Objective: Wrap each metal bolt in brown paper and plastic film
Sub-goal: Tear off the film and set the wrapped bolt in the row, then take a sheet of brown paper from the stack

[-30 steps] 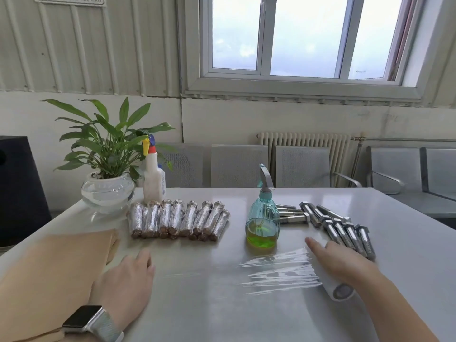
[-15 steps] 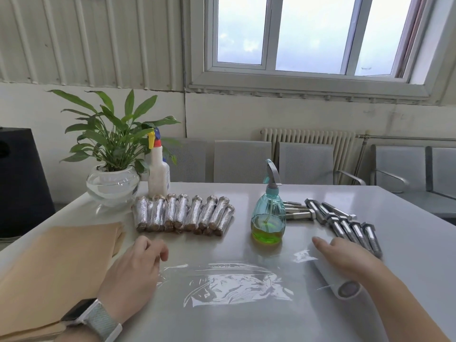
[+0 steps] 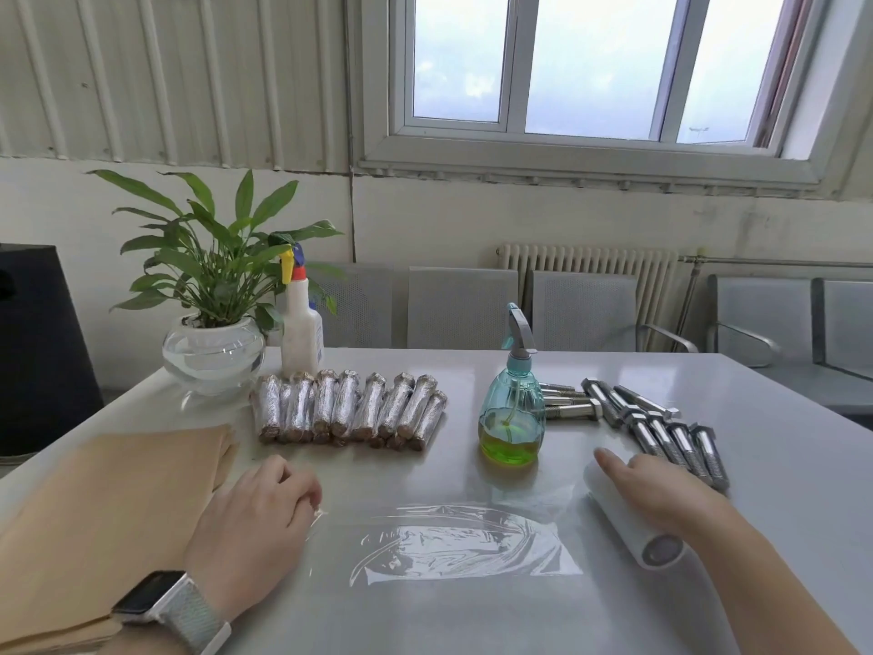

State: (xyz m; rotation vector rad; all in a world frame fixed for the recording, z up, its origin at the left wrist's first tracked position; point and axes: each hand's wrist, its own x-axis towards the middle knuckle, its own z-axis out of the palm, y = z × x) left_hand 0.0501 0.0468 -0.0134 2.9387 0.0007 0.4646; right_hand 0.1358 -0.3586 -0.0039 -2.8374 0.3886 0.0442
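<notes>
Your left hand (image 3: pixel 255 517) pinches the film (image 3: pixel 463 543) edge, pulling it flat; your right hand (image 3: pixel 661 489), fingers straight, steadies the roll (image 3: pixel 633 527). Bare bolts (image 3: pixel 661 430) wait far right, wrapped bolts (image 3: pixel 349 408) far left, paper (image 3: pixel 104 512) near left.

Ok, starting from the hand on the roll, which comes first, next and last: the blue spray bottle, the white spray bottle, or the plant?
From the right hand, in the head view:
1. Blue spray bottle, just ahead and to the left.
2. White spray bottle, much farther left, near the table's far edge.
3. Plant, farthest, beyond the white bottle at the left corner.
</notes>
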